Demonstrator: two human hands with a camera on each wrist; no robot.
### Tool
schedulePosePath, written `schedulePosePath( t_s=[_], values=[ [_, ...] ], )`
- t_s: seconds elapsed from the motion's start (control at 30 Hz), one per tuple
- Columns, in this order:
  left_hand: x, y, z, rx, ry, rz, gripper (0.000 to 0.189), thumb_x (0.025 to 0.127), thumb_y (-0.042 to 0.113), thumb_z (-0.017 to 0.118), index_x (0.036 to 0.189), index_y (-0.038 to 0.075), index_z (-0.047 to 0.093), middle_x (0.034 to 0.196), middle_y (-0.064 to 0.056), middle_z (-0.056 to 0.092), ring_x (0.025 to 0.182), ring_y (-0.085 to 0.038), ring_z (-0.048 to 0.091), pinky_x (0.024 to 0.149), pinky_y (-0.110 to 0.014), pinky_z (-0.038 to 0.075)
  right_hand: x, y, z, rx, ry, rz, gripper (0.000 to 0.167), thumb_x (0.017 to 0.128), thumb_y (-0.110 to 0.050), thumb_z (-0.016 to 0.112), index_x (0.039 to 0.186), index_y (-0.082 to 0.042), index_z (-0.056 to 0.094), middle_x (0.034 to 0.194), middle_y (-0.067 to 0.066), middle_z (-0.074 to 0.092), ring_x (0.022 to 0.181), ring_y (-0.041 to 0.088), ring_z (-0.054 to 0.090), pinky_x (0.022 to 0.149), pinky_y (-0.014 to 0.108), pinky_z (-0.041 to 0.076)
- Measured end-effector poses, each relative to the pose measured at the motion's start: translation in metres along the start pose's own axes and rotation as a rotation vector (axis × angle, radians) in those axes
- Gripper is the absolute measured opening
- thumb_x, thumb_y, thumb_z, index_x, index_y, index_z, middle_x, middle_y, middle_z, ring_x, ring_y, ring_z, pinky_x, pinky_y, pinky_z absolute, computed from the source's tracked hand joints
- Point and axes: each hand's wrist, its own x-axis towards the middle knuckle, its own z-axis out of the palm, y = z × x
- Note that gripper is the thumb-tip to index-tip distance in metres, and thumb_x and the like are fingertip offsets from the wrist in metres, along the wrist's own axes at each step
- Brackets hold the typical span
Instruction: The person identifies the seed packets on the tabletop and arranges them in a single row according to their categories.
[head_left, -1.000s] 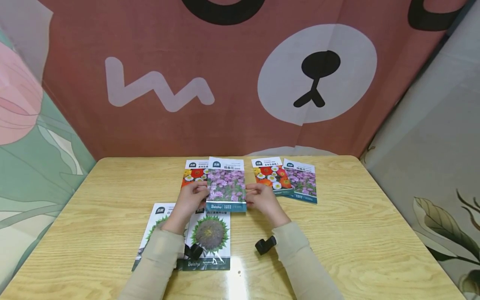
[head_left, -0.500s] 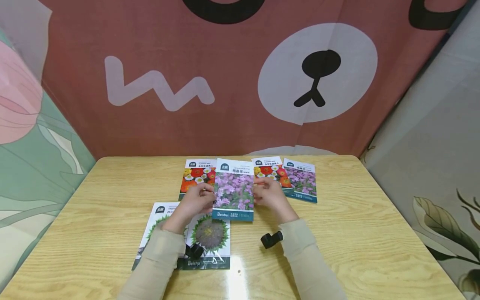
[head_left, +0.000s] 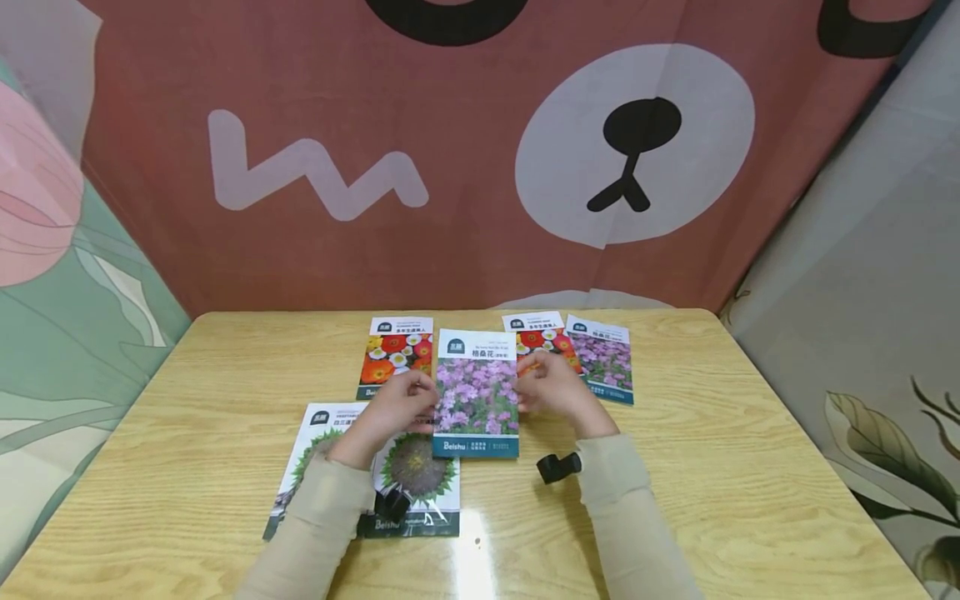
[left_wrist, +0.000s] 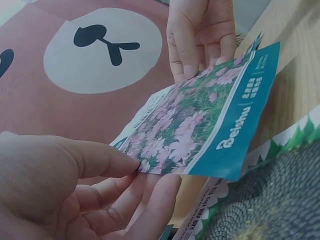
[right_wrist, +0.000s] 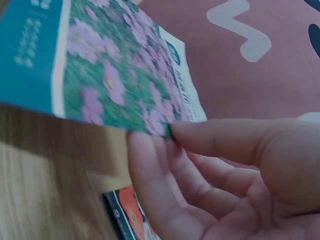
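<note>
Fingers of the left hand and right hand pinch opposite side edges of a flat, rectangular, pink-flowered packet with a teal band, raised above the pale yellow wood-grain surface.

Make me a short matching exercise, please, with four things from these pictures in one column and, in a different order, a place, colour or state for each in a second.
Things
1. Nearer pink-flower packet
2. Farther pink-flower packet
3. Table
4. Backdrop

Places, colours and states
A. Light wood
B. Lying farthest to the right of all the packets
C. Reddish-brown
D. Pinched at both side edges

Right pairs: 1-D, 2-B, 3-A, 4-C
</note>
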Motion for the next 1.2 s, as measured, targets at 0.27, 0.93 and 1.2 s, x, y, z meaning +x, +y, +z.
schedulePosePath(
  t_s=[0.27, 0.93, 1.2],
  values=[
    [0.003, -0.003, 0.002, -0.009, -0.005, -0.006, 0.015, 0.103, 0.008, 0.055, 0.113, -0.003, 0.058, 0.093, -0.014, 0.058, 0.078, -0.021, 0.060, 0.068, -0.034, 0.062, -0.004, 0.002, -0.010, -0.028, -0.141, 0.030, 0.032, 0.093, 0.004, 0.064, 0.121, 0.005, 0.049, 0.090, 0.019, 0.063, 0.067, 0.023, 0.066, 0.071, 0.041, 0.063],
    [-0.002, -0.005, 0.014, 0.036, -0.098, 0.023, 0.016, 0.103, 0.005, 0.053, 0.107, -0.009, 0.057, 0.082, -0.015, 0.060, 0.066, -0.018, 0.063, 0.063, -0.036, 0.062, -0.007, 0.011, -0.025, -0.157, -0.299, 0.064, 0.015, 0.094, 0.001, 0.065, 0.104, 0.004, 0.054, 0.077, 0.018, 0.067, 0.058, 0.020, 0.069, 0.059, 0.034, 0.062],
    [-0.002, -0.007, 0.017, 0.075, -0.150, 0.008, 0.013, 0.101, 0.005, 0.056, 0.099, -0.008, 0.058, 0.076, -0.012, 0.062, 0.059, -0.014, 0.066, 0.060, -0.031, 0.061, -0.009, 0.014, -0.029, -0.173, -0.336, 0.079, 0.009, 0.094, 0.001, 0.063, 0.098, 0.004, 0.056, 0.072, 0.017, 0.068, 0.056, 0.020, 0.069, 0.056, 0.031, 0.060]
  ],
)
